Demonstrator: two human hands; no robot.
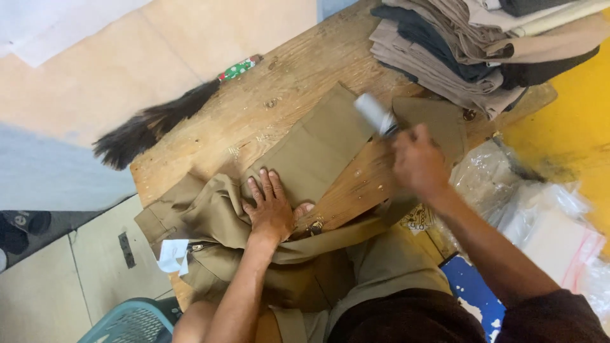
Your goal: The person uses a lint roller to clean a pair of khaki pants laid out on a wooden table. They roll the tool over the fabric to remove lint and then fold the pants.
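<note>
A brush (149,121) lies off at the counter's (254,108) left edge, well apart from my work. My left hand (271,206) lies flat, fingers spread, pressing the khaki trousers (318,149) onto the wood so the cloth cannot creep. Best to keep that palm near the part being worked and the fabric smooth under it. My right hand (416,162) is closed around a lint roller (375,114) (blurred, so the grip itself is hard to read), its white head over the trouser leg; I judge short, even strokes away from the pinning hand will serve. A stack of folded clothes (476,44) sits at the far right.
</note>
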